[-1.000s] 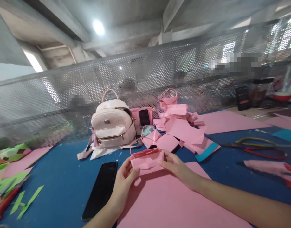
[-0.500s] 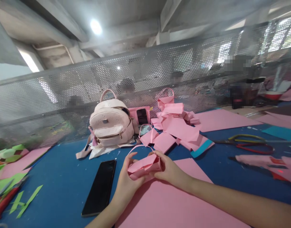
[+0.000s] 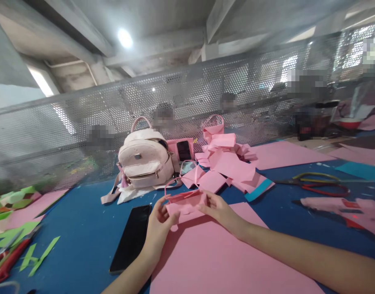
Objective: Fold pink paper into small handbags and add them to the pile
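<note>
A small folded pink paper bag [image 3: 189, 205] with a thin strip handle is held up between my two hands. My left hand [image 3: 160, 222] grips its left end, thumb on the front and fingers behind. At the right end, my right hand [image 3: 218, 210] holds the bag's edge between thumb and fingers. The bag's top edges are parted. Under it lies a large pink sheet [image 3: 224, 261] on the blue table [image 3: 80, 237]. A black phone [image 3: 130, 239] lies just left of my left hand.
Beyond my hands are a pale pink backpack [image 3: 146, 159] and a heap of pink paper pieces [image 3: 233, 163]. Scissors [image 3: 322, 183] and a pink glue gun [image 3: 340, 206] lie right. Red-handled scissors [image 3: 10, 261] and green scraps [image 3: 45, 255] are left. A perforated metal screen [image 3: 187, 98] stands behind.
The paper bag has tilted and its top has opened, with its handle now leaning to the left. Both hands have shifted their grip and moved slightly apart.
</note>
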`<state>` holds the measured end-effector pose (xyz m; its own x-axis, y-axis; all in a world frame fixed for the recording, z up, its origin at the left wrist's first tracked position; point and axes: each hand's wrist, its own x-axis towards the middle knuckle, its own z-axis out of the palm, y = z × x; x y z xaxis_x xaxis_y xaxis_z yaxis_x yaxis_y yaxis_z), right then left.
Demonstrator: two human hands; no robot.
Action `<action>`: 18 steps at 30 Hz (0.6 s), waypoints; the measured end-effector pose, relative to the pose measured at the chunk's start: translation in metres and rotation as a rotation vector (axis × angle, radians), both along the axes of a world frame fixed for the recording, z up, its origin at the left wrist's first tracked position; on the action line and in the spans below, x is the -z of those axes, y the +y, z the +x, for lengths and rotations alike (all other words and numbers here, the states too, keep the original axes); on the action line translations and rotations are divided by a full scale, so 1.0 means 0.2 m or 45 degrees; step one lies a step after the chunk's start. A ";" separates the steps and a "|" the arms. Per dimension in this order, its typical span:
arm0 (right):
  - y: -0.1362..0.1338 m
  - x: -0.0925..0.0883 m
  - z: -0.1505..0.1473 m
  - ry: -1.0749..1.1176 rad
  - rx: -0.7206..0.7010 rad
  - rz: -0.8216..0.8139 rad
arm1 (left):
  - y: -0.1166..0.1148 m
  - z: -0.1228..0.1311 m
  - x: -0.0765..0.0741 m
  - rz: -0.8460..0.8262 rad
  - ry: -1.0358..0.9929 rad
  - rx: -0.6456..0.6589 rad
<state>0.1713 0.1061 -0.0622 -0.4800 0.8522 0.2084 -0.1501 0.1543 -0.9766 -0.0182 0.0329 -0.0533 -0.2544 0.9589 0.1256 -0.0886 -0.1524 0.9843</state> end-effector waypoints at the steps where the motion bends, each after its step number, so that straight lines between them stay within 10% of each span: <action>1: 0.00 0.00 0.00 0.006 -0.005 -0.001 | 0.00 -0.01 0.00 -0.013 -0.051 0.028; 13: -0.02 -0.05 0.01 0.131 -0.057 -0.229 | -0.01 -0.02 0.02 -0.045 -0.167 0.057; 18: -0.01 -0.06 0.01 0.219 0.036 -0.252 | 0.02 -0.04 0.04 0.118 -0.186 -0.201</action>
